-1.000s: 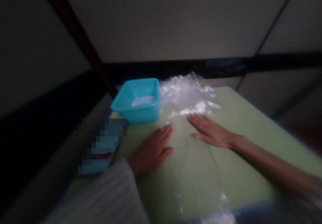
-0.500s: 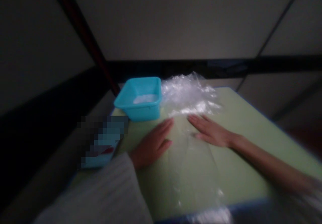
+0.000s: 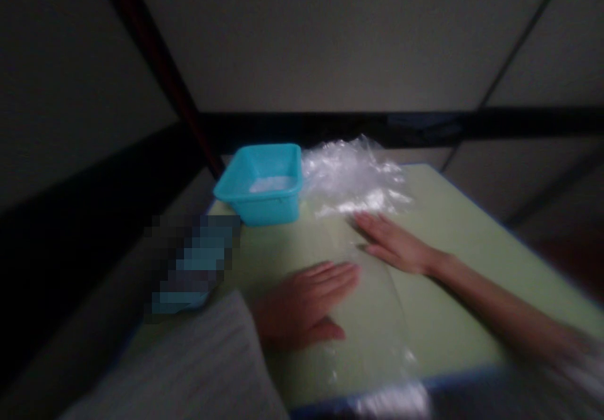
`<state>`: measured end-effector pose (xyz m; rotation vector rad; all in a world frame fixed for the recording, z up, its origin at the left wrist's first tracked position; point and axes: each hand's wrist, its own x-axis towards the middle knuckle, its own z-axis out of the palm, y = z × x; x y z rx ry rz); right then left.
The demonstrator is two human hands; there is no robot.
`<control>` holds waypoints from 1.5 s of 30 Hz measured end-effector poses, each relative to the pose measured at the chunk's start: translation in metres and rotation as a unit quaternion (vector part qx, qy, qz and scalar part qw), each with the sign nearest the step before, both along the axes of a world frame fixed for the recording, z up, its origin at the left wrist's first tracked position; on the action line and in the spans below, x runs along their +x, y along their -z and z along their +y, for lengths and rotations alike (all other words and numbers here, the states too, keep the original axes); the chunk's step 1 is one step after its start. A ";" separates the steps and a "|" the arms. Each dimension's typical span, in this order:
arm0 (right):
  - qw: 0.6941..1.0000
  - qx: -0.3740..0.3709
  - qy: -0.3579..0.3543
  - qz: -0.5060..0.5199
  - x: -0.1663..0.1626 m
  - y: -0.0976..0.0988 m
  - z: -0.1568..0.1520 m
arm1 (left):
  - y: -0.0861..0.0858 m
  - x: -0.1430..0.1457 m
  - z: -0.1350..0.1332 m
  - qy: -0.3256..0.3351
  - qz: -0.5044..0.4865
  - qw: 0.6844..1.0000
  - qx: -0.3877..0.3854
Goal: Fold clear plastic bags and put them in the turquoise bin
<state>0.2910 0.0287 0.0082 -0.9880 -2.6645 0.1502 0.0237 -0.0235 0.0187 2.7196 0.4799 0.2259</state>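
Observation:
A clear plastic sheet or bag (image 3: 368,319) lies flat along the pale green tabletop (image 3: 462,256), its lower end reaching over the front edge. My left hand (image 3: 311,303) rests on its left part, fingers stretched out and pointing right, thumb apart. On the upper right part of the plastic lies my right hand (image 3: 394,244), flat with fingers extended to the left. Neither hand grips anything. Beyond the fingertips, crumpled clear plastic (image 3: 356,177) is bunched up at the far side of the table.
A turquoise basin (image 3: 268,209) with something whitish inside stands at the far left of the table. A blurred-out bluish object (image 3: 202,259) lies at the left edge. Behind the table rises a panelled wall (image 3: 330,42). The light is dim.
My left hand has moved nearer to me and slightly right over the plastic, its fingers turning more to the right. My right hand has barely moved.

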 end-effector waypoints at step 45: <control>0.856 -0.406 -0.281 0.157 -0.036 -0.045 -0.066 | 0.008 -0.002 0.005 -0.244 -0.228 0.875 -0.350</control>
